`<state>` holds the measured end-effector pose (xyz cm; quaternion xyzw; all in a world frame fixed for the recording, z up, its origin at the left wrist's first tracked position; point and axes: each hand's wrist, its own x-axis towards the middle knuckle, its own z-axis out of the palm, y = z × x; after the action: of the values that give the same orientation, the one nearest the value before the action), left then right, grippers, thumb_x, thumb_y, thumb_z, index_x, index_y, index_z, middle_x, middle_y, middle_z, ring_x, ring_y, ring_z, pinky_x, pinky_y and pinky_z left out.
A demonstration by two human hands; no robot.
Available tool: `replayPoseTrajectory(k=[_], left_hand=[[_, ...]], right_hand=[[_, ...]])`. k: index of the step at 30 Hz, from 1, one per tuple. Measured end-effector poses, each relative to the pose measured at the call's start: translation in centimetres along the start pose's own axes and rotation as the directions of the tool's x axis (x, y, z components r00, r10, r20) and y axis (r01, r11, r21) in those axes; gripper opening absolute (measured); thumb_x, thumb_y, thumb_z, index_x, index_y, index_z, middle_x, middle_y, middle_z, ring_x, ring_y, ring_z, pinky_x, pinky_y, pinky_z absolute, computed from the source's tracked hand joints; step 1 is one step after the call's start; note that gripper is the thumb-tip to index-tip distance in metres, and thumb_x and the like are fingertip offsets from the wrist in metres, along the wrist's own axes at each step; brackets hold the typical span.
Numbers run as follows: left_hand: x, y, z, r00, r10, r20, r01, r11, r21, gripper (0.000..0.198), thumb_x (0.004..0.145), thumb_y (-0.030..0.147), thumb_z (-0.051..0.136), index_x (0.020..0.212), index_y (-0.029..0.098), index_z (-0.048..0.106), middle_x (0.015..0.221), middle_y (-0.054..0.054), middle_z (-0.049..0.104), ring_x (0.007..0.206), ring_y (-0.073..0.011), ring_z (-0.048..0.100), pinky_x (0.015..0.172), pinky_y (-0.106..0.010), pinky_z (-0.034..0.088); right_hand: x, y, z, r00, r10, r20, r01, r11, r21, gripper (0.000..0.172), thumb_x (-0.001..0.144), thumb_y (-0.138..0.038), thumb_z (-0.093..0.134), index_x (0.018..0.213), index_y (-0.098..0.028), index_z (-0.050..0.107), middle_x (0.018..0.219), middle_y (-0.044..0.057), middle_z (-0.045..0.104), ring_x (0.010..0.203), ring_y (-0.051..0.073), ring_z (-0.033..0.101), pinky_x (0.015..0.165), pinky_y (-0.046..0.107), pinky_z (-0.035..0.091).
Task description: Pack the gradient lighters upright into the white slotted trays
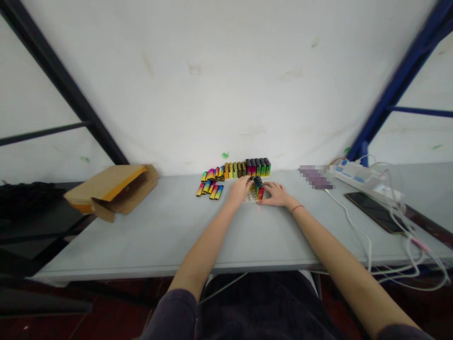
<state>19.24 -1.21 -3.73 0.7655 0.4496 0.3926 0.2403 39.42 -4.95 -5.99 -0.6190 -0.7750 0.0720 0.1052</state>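
A small pale tray (251,196) with round sockets lies on the table between my hands. Black-topped, rainbow-coloured tubes (260,191) stand upright along its right side. My left hand (239,191) reaches over the tray's left side, its fingertips closed around a dark-topped tube (252,180). Its fingers partly hide that tube. At the right, my right hand (278,194) grips the tray's edge, thumb at the near corner and fingers beside the standing tubes. Behind, a full block of upright tubes (258,167) has black tops on the right and gold tops on the left.
Loose coloured tubes (211,186) lie left of the tray. An open cardboard box (109,189) sits at the table's left. On the right are a blurred purple item (316,178), a white power strip (368,182), a dark phone (375,212) and tangled white cables (412,236). A wall stands behind.
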Motion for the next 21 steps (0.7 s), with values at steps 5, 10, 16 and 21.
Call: replayPoseTrajectory(k=[5, 10, 16, 21], left_hand=[[-0.5, 0.9, -1.3, 1.0, 0.0, 0.005, -0.002, 0.969, 0.248, 0.022, 0.102, 0.029, 0.056, 0.114, 0.02, 0.073, 0.121, -0.014, 0.075, 0.115, -0.0275, 0.066, 0.105, -0.037, 0.045], [-1.3, 0.8, -5.5, 0.977, -0.167, -0.13, 0.212, 0.773, 0.598, 0.037, 0.104, 0.019, 0.041, 0.12, 0.02, 0.074, 0.135, -0.018, 0.069, 0.133, -0.035, 0.055, 0.109, -0.048, 0.04], [-1.5, -0.3, -7.4, 0.914, -0.392, -0.102, 0.337, 0.598, 0.727, 0.032, 0.096, 0.026, 0.061, 0.123, 0.015, 0.075, 0.14, -0.025, 0.065, 0.136, -0.0424, 0.052, 0.107, -0.054, 0.038], [-1.4, -0.4, -6.7, 0.911, -0.408, -0.059, 0.308, 0.579, 0.755, 0.032, 0.097, 0.024, 0.056, 0.121, 0.017, 0.075, 0.133, -0.022, 0.071, 0.128, -0.0381, 0.06, 0.106, -0.052, 0.038]], right_hand=[[-0.1, 0.3, 0.6, 0.999, -0.015, -0.033, 0.014, 1.0, -0.004, 0.076, 0.085, -0.076, 0.067, 0.143, -0.027, 0.066, 0.16, 0.015, 0.052, 0.147, 0.042, 0.044, 0.118, 0.059, 0.036], [0.3, 0.7, 0.6, 0.999, -0.019, -0.026, 0.019, 1.0, 0.021, 0.079, 0.082, -0.079, 0.069, 0.142, -0.028, 0.067, 0.159, 0.015, 0.053, 0.147, 0.044, 0.044, 0.118, 0.061, 0.036], [0.3, 0.6, 0.4, 1.0, -0.008, -0.027, 0.009, 0.999, 0.035, 0.082, 0.081, -0.08, 0.069, 0.145, -0.028, 0.065, 0.16, 0.015, 0.052, 0.147, 0.046, 0.044, 0.119, 0.062, 0.036], [0.3, 0.7, 0.3, 1.0, 0.001, -0.011, -0.001, 0.999, 0.043, 0.086, 0.081, -0.082, 0.068, 0.147, -0.028, 0.064, 0.161, 0.014, 0.051, 0.148, 0.046, 0.041, 0.12, 0.062, 0.034]])
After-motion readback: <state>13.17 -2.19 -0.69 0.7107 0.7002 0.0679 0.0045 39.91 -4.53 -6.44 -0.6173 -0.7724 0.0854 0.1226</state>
